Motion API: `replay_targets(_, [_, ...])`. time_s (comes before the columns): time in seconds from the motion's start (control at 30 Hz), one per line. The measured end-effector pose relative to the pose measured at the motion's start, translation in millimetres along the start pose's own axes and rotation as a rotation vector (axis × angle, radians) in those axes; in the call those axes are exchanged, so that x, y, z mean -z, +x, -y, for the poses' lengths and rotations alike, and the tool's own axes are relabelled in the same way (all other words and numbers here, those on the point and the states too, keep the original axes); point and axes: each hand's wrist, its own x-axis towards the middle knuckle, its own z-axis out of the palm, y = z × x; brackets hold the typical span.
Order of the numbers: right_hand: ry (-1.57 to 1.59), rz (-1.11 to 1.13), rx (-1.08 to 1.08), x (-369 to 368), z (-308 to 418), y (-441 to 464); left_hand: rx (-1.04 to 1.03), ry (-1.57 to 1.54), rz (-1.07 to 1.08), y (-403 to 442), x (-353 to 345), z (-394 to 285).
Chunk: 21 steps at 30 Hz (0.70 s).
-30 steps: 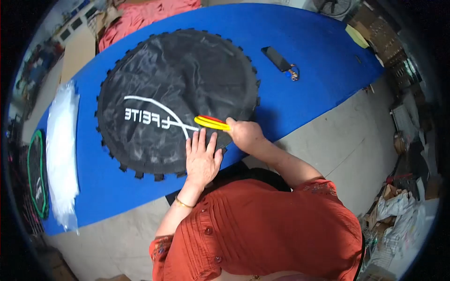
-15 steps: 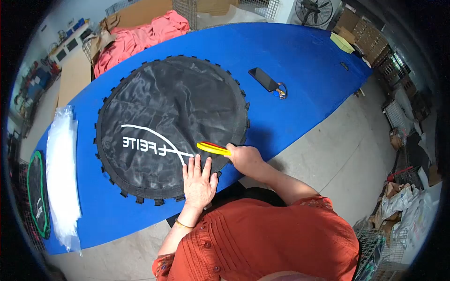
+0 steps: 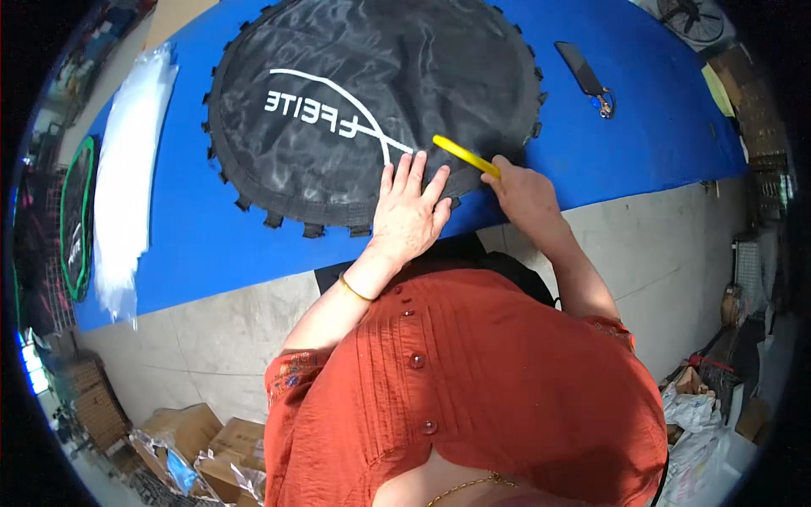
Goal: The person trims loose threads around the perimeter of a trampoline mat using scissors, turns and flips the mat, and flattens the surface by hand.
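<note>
A round black trampoline mat (image 3: 287, 173) with tabs round its rim and white lettering lies on the blue table. My left hand (image 3: 407, 215) is open and flat, palm down on the mat's near edge, its fingertips by the end of the white curved line. To its right, my right hand (image 3: 525, 196) is closed around one end of a slim yellow tool (image 3: 463, 154). The tool's free end points left over the mat; its gripped end is hidden in my fingers, and I cannot make out its kind.
A black phone (image 3: 578, 68) with a strap lies on the blue table (image 3: 625, 144) at the right. At the left are a stack of clear plastic bags (image 3: 128, 186) and a green-edged black mat (image 3: 78, 220). Cardboard boxes (image 3: 194, 439) stand on the floor behind, lower left.
The view has tipped down, so the mat and table sit higher in the picture. The yellow tool has turned and now shows as a narrow bar. My left hand stays flat on the mat.
</note>
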Motion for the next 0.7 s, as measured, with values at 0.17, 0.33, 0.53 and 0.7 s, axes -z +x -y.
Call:
replay_targets(0.17, [0.06,0.01,-0.017,-6,-6,16,0.007,-0.004,0.014,0,0,0])
replay_targets(0.33, [0.069,0.102,-0.031,8,-2,10,0.005,0.007,0.006,-1,-1,1])
replay_targets(0.53, [0.096,0.048,-0.003,0,-11,8,0.007,0.006,0.016,-1,-1,1])
replay_targets(0.7, [0.112,0.049,-0.006,-3,-9,20,0.0,0.0,0.005,-1,-1,1])
